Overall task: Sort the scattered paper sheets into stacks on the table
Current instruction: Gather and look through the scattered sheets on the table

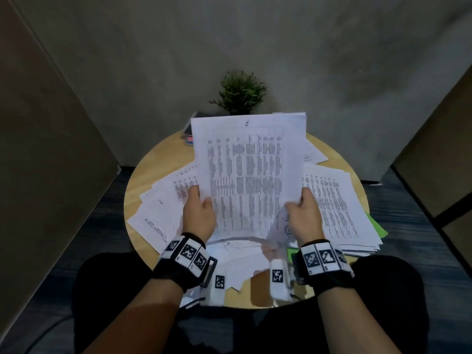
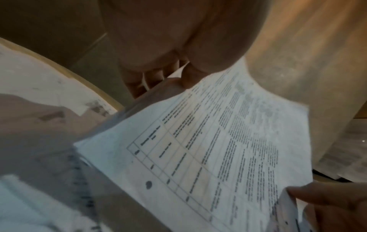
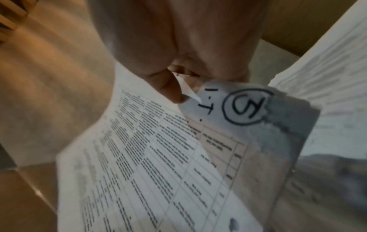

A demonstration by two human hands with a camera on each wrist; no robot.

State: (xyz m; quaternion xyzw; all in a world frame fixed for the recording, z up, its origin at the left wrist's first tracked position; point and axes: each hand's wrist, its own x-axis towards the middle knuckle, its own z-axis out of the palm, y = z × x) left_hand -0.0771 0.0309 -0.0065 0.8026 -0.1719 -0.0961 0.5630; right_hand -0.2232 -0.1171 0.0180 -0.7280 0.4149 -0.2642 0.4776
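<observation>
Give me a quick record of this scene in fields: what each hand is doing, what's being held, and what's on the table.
left hand: grips the left edge of the held sheets
right hand: grips the right edge of the held sheets
held sheets: printed tables, lifted above the table
handwritten mark: circled 5 on a sheet by the right thumb
table: round, wooden
loose papers: spread left, right and near
potted plant: far edge

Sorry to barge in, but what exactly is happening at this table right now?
A seated person is sorting papers. Both the left hand and right hand hold up a bundle of printed sheets above the round table. More sheets lie spread on the left, and a thicker pile sits on the right. A plant stands at the back.
</observation>
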